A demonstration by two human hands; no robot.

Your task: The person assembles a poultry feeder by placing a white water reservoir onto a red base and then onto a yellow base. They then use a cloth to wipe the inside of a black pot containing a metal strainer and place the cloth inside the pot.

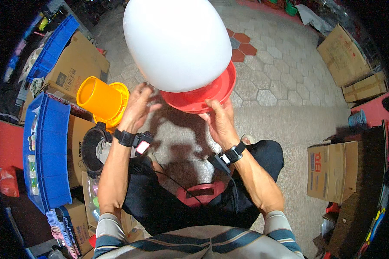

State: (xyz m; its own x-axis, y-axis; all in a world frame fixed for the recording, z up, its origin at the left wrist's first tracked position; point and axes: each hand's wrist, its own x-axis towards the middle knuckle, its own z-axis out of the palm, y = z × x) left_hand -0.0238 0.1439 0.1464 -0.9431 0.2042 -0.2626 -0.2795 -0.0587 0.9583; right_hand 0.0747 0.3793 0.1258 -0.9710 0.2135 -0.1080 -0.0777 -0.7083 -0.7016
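In front of me, a poultry drinker with a large white plastic dome (177, 43) and a round red tray (194, 101) is held up at a tilt. My right hand (221, 118) grips the near right rim of the tray, thumb on top and fingers underneath. My left hand (139, 108) is raised just left of the tray, its fingers spread and a little blurred, with nothing in it. Beyond its wrist stands a yellow plastic poultry feeder (101, 99), a cylinder with a slotted ring base. The dome hides the tray's far left part.
Cardboard boxes (75, 64) and blue crates (52, 151) line the left side, near a black bin (95, 149). More cartons (333, 172) stand along the right. A red stool (201, 194) is beneath me. Cables hang from both wrist straps. Hexagonal paving (268, 82) stretches ahead.
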